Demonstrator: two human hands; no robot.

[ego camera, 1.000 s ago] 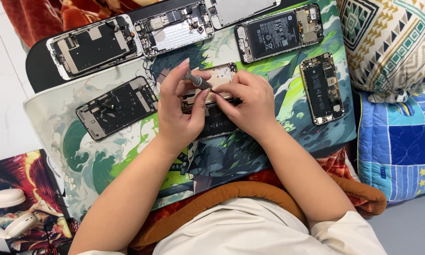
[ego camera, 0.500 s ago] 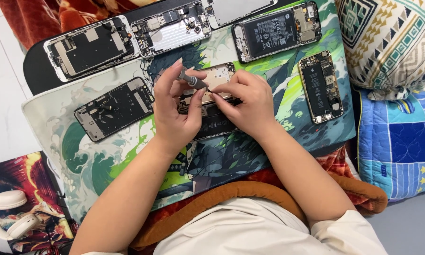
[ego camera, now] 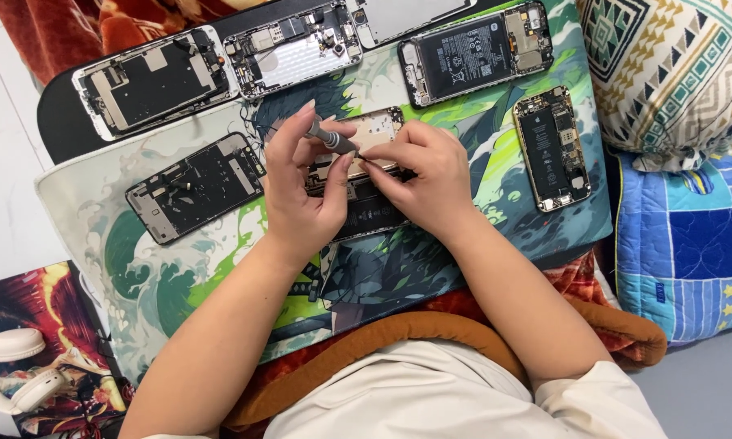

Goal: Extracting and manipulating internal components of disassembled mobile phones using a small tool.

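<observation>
My left hand [ego camera: 301,191] pinches a small grey screwdriver [ego camera: 331,139] between thumb and fingers, its tip angled down to the right. My right hand [ego camera: 421,179] rests beside it, fingertips pressing on an opened phone [ego camera: 374,134] with a pale inner plate; the phone's dark lower part [ego camera: 366,213] shows between both hands. All of this lies on a green and white printed mat [ego camera: 179,276] across my lap.
Several other opened phones lie on the mat: one at the left [ego camera: 195,187], two at the top left [ego camera: 154,81] [ego camera: 293,49], one at the top [ego camera: 471,53], one at the right [ego camera: 551,148]. Patterned cushions [ego camera: 675,73] sit right; white headphones [ego camera: 12,374] lie lower left.
The hands have stayed over the same phone; the left hand's fingers shifted slightly on the screwdriver. The view has drifted a little.
</observation>
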